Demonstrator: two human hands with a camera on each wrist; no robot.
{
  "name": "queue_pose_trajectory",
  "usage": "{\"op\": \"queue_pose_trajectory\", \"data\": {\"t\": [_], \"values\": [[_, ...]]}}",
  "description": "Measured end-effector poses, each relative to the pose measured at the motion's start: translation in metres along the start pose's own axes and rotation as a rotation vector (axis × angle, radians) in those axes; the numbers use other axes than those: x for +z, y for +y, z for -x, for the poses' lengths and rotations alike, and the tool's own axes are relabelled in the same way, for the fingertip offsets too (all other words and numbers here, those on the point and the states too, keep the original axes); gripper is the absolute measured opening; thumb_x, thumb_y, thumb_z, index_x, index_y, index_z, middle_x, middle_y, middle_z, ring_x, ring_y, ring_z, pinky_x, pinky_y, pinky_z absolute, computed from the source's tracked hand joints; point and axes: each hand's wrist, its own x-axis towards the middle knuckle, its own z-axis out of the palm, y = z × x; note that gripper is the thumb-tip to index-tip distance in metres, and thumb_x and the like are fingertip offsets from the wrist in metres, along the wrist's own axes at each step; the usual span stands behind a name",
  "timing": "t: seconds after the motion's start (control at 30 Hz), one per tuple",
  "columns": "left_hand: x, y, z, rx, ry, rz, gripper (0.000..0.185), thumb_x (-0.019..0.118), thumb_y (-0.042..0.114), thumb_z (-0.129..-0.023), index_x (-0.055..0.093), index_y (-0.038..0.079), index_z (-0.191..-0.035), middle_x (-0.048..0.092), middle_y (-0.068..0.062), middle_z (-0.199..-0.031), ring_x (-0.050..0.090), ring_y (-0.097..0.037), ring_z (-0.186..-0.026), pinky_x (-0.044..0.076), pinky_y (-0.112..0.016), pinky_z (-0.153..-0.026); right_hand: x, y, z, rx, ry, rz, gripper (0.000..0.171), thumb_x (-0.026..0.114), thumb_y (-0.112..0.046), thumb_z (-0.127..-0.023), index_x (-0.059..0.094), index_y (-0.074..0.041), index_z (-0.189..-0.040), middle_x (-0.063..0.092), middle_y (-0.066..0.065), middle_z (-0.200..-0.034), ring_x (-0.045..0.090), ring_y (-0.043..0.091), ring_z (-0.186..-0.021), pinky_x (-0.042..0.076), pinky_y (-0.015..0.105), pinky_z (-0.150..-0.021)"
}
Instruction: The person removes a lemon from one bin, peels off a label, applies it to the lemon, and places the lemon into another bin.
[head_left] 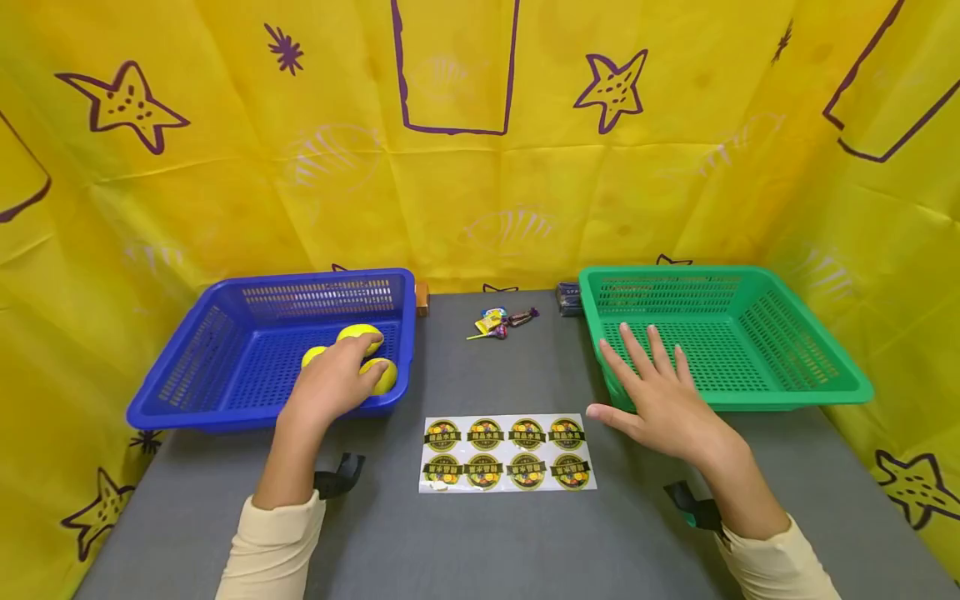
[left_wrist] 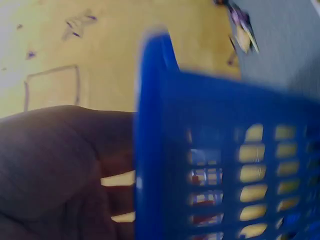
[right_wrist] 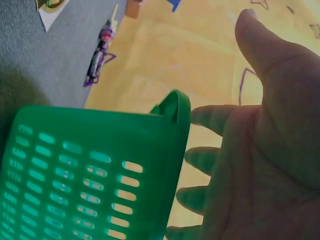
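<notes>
Gap between blue basket [head_left: 262, 367], green basket [head_left: 720, 354]

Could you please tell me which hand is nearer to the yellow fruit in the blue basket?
The left hand: it is over the yellow fruit. The right hand is well away, spread at the near left corner of the green basket.

Behind the left hand [head_left: 330, 379] are a cream fabric sleeve [head_left: 273, 537] and a curved black wrist fitting [head_left: 342, 478]; behind the right hand [head_left: 663, 408], a matching cream sleeve [head_left: 776, 562] and a black, green-flecked wrist fitting [head_left: 697, 507].
</notes>
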Motion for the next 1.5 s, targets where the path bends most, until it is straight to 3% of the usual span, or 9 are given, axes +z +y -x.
{"op": "queue_pose_trajectory", "data": {"t": [0.23, 0.5, 0.6, 0.73, 0.87, 1.0, 1.1, 1.27, 1.5], "values": [[-0.003, -0.016, -0.026, -0.044, -0.247, -0.004, 0.048, 0.071, 0.027, -0.09, 0.062, -0.001, -0.128, 0.067, -0.019, -0.111, 0.059, -0.033, -0.088, 0.049, -0.052, -0.079, 0.008, 0.001, -0.003, -0.016, -0.076, -0.05, 0.089, 0.055, -0.065, -0.094, 0.023, -0.015, -0.161, 0.002, 0.015, -0.167, -0.008, 0.044, -0.149, -0.001, 0.071, -0.11], [0.012, -0.023, -0.04, -0.074, -0.349, 0.003, 0.055, 0.072, 0.017, -0.083, 0.058, -0.001, -0.133, 0.064, -0.017, -0.11, 0.056, -0.033, -0.091, 0.047, -0.051, -0.082, 0.013, -0.002, -0.002, -0.045, -0.093, -0.028, 0.09, 0.058, -0.064, -0.092, 0.03, -0.01, -0.158, 0.008, 0.017, -0.166, 0.011, 0.048, -0.147, 0.009, 0.072, -0.109], [0.01, -0.022, -0.04, -0.103, -0.321, 0.002, 0.057, 0.072, 0.021, -0.082, 0.057, 0.0, -0.133, 0.063, -0.017, -0.107, 0.056, -0.033, -0.09, 0.047, -0.049, -0.078, 0.015, -0.003, -0.002, -0.049, -0.087, -0.005, 0.09, 0.06, -0.063, -0.092, 0.029, -0.01, -0.158, 0.008, 0.018, -0.166, 0.013, 0.048, -0.147, 0.011, 0.072, -0.109], [-0.006, -0.01, -0.034, -0.157, -0.145, 0.04, 0.063, 0.072, 0.035, -0.083, 0.051, 0.003, -0.132, 0.058, -0.02, -0.105, 0.056, -0.036, -0.087, 0.048, -0.045, -0.068, 0.017, -0.003, -0.002, -0.05, -0.077, 0.023, 0.092, 0.062, -0.062, -0.091, 0.029, -0.01, -0.159, 0.008, 0.018, -0.166, 0.015, 0.048, -0.147, 0.013, 0.072, -0.109], [-0.017, 0.016, -0.032, -0.146, 0.07, 0.127, 0.07, 0.07, 0.046, -0.086, 0.045, 0.008, -0.139, 0.052, -0.023, -0.114, 0.055, -0.038, -0.09, 0.05, -0.047, -0.067, 0.02, -0.002, -0.001, -0.052, -0.06, 0.04, 0.092, 0.064, -0.061, -0.09, 0.03, -0.01, -0.158, 0.01, 0.019, -0.165, 0.016, 0.049, -0.146, 0.014, 0.072, -0.108], [-0.011, 0.049, -0.036, -0.075, 0.184, 0.189, 0.073, 0.071, 0.05, -0.086, 0.045, 0.013, -0.143, 0.052, -0.021, -0.12, 0.056, -0.037, -0.094, 0.049, -0.05, -0.073, 0.021, -0.002, -0.001, -0.057, -0.048, 0.052, 0.092, 0.064, -0.062, -0.09, 0.031, -0.01, -0.158, 0.012, 0.019, -0.165, 0.017, 0.049, -0.145, 0.016, 0.073, -0.108], [0.004, 0.072, -0.041, -0.035, 0.178, 0.205, 0.072, 0.073, 0.051, -0.085, 0.047, 0.014, -0.142, 0.053, -0.019, -0.12, 0.057, -0.035, -0.094, 0.049, -0.048, -0.074, 0.022, -0.002, -0.001, -0.059, -0.044, 0.061, 0.091, 0.063, -0.062, -0.09, 0.032, -0.01, -0.158, 0.012, 0.019, -0.165, 0.018, 0.049, -0.145, 0.017, 0.073, -0.107], [0.043, 0.1, -0.051, -0.028, 0.085, 0.195, 0.072, 0.074, 0.053, -0.085, 0.049, 0.015, -0.14, 0.055, -0.016, -0.117, 0.058, -0.031, -0.087, 0.05, -0.041, -0.069, 0.021, -0.001, -0.001, -0.058, -0.044, 0.076, 0.089, 0.064, -0.061, -0.09, 0.034, -0.011, -0.157, 0.011, 0.019, -0.165, 0.017, 0.049, -0.146, 0.017, 0.074, -0.107], [0.096, 0.11, -0.07, -0.031, -0.01, 0.15, 0.069, 0.074, 0.052, -0.085, 0.05, 0.01, -0.135, 0.058, -0.014, -0.107, 0.058, -0.03, -0.081, 0.049, -0.039, -0.064, 0.022, -0.001, -0.002, -0.063, -0.035, 0.072, 0.087, 0.065, -0.06, -0.09, 0.037, -0.01, -0.155, 0.012, 0.019, -0.165, 0.017, 0.049, -0.146, 0.018, 0.074, -0.106]]}}
